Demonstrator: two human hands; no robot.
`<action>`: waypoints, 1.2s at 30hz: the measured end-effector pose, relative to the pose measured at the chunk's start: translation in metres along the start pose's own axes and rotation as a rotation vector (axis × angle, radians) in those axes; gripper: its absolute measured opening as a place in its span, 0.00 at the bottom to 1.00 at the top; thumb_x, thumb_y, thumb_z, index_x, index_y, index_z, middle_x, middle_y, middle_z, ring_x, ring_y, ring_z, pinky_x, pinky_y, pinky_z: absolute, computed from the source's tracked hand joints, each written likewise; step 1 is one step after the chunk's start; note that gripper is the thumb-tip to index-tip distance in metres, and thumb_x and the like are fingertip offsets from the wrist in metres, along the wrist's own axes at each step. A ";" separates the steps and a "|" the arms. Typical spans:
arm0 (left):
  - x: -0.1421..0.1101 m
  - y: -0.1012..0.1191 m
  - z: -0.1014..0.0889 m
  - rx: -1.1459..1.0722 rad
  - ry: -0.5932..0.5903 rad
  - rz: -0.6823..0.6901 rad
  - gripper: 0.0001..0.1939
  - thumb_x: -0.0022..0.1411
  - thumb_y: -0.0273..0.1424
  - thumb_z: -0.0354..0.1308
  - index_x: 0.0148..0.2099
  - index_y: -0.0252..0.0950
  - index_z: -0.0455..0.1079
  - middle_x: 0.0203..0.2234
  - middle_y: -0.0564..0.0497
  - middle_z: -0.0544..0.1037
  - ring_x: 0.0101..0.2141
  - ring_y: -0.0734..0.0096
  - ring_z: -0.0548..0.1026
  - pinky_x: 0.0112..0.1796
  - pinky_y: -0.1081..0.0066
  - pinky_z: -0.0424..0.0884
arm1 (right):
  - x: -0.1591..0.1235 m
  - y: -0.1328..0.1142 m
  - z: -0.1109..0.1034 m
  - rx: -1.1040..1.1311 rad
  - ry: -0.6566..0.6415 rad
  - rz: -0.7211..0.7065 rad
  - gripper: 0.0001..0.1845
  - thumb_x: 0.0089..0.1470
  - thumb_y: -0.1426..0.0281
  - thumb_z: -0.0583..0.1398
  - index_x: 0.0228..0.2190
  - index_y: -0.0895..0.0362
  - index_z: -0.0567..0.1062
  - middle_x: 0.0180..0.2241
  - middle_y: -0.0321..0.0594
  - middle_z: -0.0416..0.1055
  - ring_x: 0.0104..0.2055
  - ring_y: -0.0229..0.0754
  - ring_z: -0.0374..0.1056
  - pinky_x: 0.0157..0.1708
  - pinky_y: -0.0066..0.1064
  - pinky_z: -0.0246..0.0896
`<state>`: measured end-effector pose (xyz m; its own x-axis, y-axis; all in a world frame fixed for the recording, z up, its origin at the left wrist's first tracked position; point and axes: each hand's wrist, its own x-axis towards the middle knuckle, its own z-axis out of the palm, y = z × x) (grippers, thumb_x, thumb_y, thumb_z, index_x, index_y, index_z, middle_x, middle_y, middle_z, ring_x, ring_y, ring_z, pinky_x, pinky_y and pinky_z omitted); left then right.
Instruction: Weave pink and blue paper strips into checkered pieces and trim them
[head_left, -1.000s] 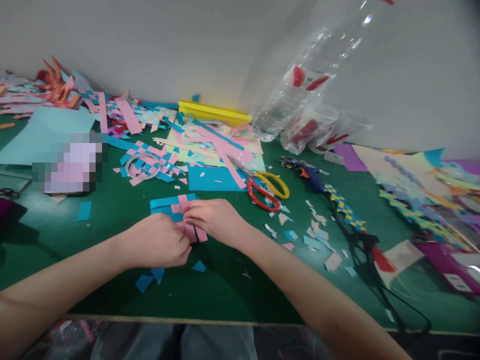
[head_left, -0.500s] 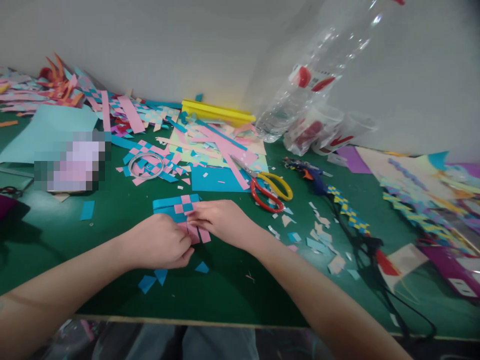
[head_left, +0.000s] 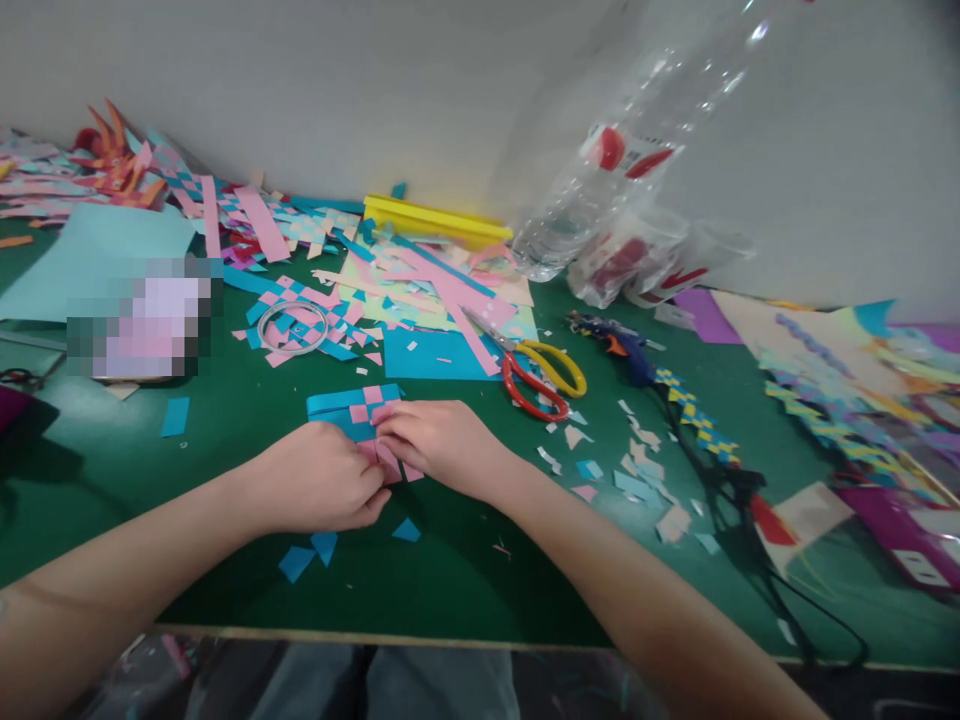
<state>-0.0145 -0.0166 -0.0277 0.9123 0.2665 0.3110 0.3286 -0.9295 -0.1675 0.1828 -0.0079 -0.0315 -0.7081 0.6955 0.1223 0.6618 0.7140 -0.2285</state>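
A small weave of blue and pink paper strips [head_left: 330, 403] lies on the green table in front of me. Loose pink strip ends point toward me from its near side. My left hand [head_left: 330, 480] is curled closed over the weave's near left part, fingers and thumb pinching the paper. From the right, my right hand [head_left: 435, 440] pinches the weave's right edge, fingertips close together. Both hands hide much of the woven middle. Blue paper scraps [head_left: 297, 563] lie just below my left hand.
Scissors [head_left: 541, 375] with red and yellow handles lie beyond my right hand. A tape roll [head_left: 292, 328] rests on woven scraps. Right of them are a glue gun [head_left: 626, 355] with its cord and paper cuttings. A plastic bottle [head_left: 600, 170] and cups stand by the wall.
Both hands keep hold of the woven paper, with only a slight shift of the fingers. The whole view has moved very slightly.
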 end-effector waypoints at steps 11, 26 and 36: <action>0.001 -0.002 -0.001 -0.019 0.000 0.001 0.14 0.63 0.29 0.48 0.25 0.36 0.66 0.13 0.53 0.69 0.14 0.71 0.65 0.18 0.68 0.51 | -0.002 0.002 -0.006 0.135 0.016 0.053 0.09 0.61 0.67 0.57 0.35 0.58 0.76 0.36 0.39 0.78 0.38 0.38 0.71 0.30 0.27 0.54; 0.000 -0.004 -0.002 -0.084 -0.012 -0.004 0.14 0.62 0.30 0.50 0.24 0.37 0.67 0.14 0.53 0.70 0.15 0.71 0.65 0.19 0.68 0.51 | 0.000 0.000 0.006 0.098 0.084 0.063 0.08 0.59 0.68 0.58 0.32 0.58 0.75 0.35 0.39 0.77 0.36 0.37 0.70 0.31 0.27 0.54; -0.002 -0.006 0.002 -0.110 -0.003 -0.023 0.16 0.63 0.30 0.50 0.22 0.37 0.68 0.14 0.53 0.70 0.15 0.71 0.66 0.20 0.66 0.50 | 0.005 -0.001 0.010 0.147 0.187 0.214 0.05 0.55 0.71 0.59 0.29 0.57 0.76 0.27 0.34 0.72 0.27 0.34 0.63 0.27 0.26 0.49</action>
<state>-0.0182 -0.0113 -0.0288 0.9058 0.2885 0.3104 0.3207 -0.9455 -0.0570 0.1761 -0.0066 -0.0405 -0.4899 0.8414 0.2282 0.7389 0.5396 -0.4035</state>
